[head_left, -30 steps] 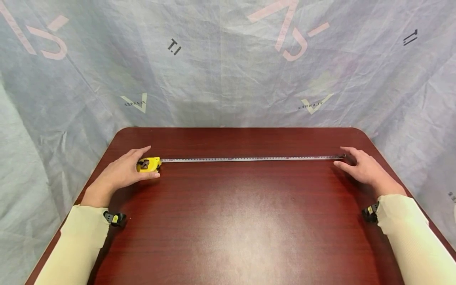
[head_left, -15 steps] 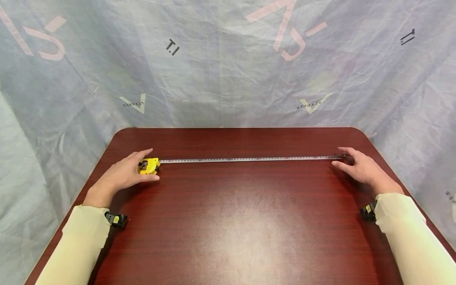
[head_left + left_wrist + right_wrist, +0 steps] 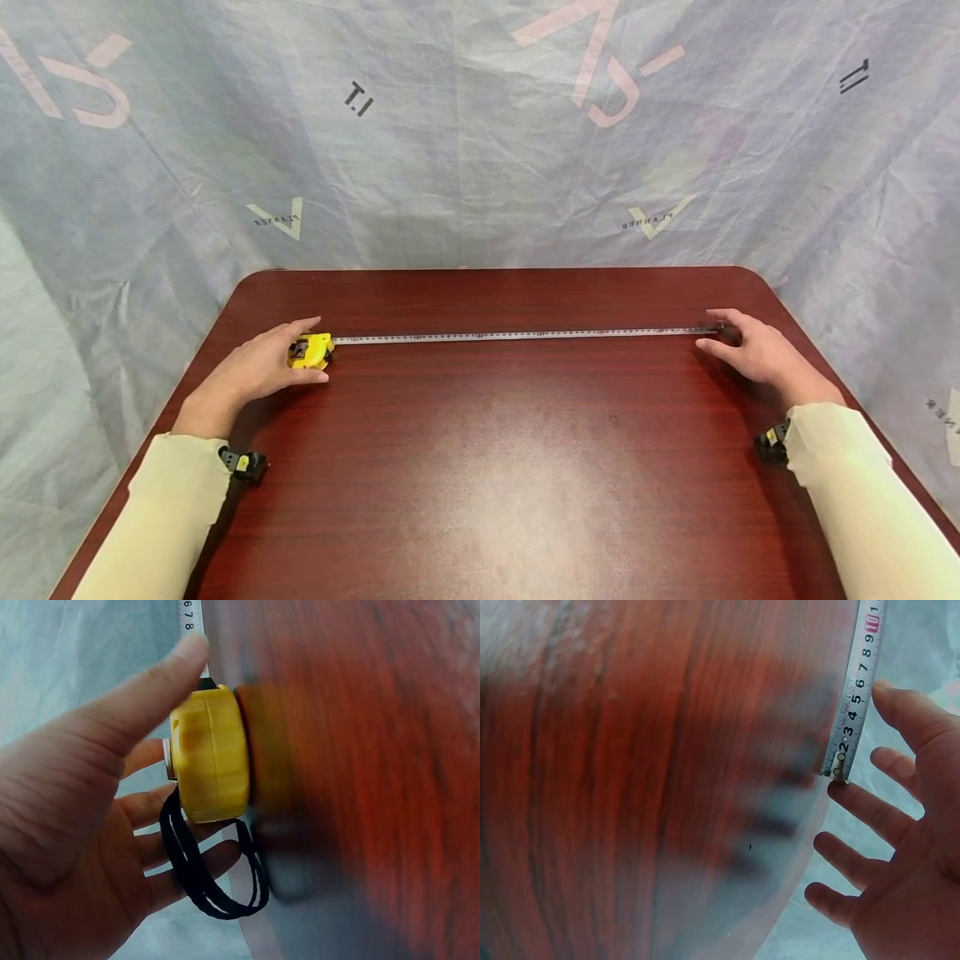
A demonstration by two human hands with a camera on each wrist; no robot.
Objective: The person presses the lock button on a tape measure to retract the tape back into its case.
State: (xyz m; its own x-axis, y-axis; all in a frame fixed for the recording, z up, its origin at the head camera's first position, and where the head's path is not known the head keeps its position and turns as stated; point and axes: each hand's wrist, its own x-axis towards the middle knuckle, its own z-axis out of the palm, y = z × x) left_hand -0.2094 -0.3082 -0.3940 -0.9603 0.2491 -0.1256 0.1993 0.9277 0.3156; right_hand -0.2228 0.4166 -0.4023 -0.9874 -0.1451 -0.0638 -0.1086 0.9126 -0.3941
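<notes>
A yellow tape measure (image 3: 310, 351) lies at the table's left, its case standing close over the wood in the left wrist view. A black wrist strap (image 3: 193, 870) loops from it. The white metal blade (image 3: 480, 337) runs straight across the table to the right. My left hand (image 3: 258, 363) curves loosely around the case, thumb on the near side and fingers beyond, with gaps showing. My right hand (image 3: 761, 350) is spread at the blade's far end; in the right wrist view its fingertips (image 3: 843, 792) are right by the metal end hook (image 3: 836, 774).
The dark red wooden table (image 3: 480, 467) has rounded back corners. A grey printed cloth (image 3: 465, 133) hangs behind it and at both sides. Black wrist cameras sit at the left sleeve (image 3: 176, 483) and right sleeve (image 3: 836, 446).
The whole head view has shifted slightly left. My left hand and the tape case sit slightly nearer; both hands keep nearly the same pose, and the blade stays extended.
</notes>
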